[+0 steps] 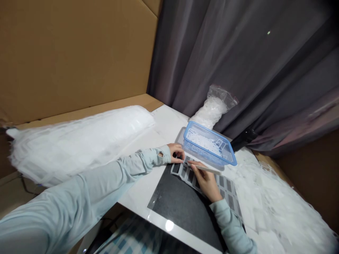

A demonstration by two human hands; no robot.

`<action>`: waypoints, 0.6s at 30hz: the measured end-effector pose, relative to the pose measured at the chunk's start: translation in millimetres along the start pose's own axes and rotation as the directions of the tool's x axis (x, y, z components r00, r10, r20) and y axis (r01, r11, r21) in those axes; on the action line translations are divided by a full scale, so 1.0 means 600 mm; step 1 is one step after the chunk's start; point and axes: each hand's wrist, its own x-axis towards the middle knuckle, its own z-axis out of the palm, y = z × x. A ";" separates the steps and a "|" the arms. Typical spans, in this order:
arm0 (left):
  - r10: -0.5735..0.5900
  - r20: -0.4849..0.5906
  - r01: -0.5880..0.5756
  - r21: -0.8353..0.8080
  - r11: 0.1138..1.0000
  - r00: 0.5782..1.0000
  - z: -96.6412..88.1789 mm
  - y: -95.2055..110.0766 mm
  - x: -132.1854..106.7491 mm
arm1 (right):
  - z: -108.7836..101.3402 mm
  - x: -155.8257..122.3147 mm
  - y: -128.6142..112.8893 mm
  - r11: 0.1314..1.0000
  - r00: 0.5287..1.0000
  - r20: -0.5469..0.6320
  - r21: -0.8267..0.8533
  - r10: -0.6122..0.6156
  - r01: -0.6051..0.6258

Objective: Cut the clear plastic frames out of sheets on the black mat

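Note:
A translucent plastic sheet with rows of rectangular windows (230, 192) lies over a dark grey mat (182, 204). At its far left corner is my left hand (177, 152), fingers bent and closed on the sheet's edge. My right hand (206, 179) is over the sheet, its fingers pinched round a slim, pale stick-like tool (209, 169). The tool's tip points towards my left fingertips; its exact kind is too small to tell. Just beyond both hands stands a blue plastic basket (233, 159) with small white pieces (203, 139) in it.
A big roll of white plastic sheeting (84, 137) lies on the left. Loose translucent sheets (280, 197) are heaped on the right. Behind the basket is a clear zip bag (213, 107) of white pieces, beside a black object (245, 137). Cardboard (74, 53) and a grey curtain (225, 56) enclose the white table (137, 192).

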 end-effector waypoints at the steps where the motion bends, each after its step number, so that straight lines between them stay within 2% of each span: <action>1: 0.018 0.001 -0.018 0.003 1.000 1.000 0.001 -0.002 0.000 | -0.001 0.000 -0.002 1.000 1.000 0.008 -0.010 -0.002 0.002; 6: 0.077 0.011 -0.077 0.000 0.997 0.997 0.000 -0.013 0.002 | -0.002 0.003 -0.011 0.992 0.995 0.077 -0.104 -0.061 0.069; 13: 0.094 0.037 -0.093 -0.017 0.995 0.995 -0.001 -0.021 0.002 | 0.010 0.007 -0.016 0.963 0.979 0.128 -0.199 -0.157 0.180; 15: 0.091 0.045 -0.090 -0.027 0.996 0.995 -0.001 -0.021 0.001 | 0.012 0.007 -0.016 0.953 0.977 0.111 -0.222 -0.184 0.205; 18: 0.076 0.052 -0.074 -0.040 0.996 0.996 -0.002 -0.021 0.000 | 0.004 0.007 -0.008 0.943 0.981 0.015 -0.274 -0.192 0.189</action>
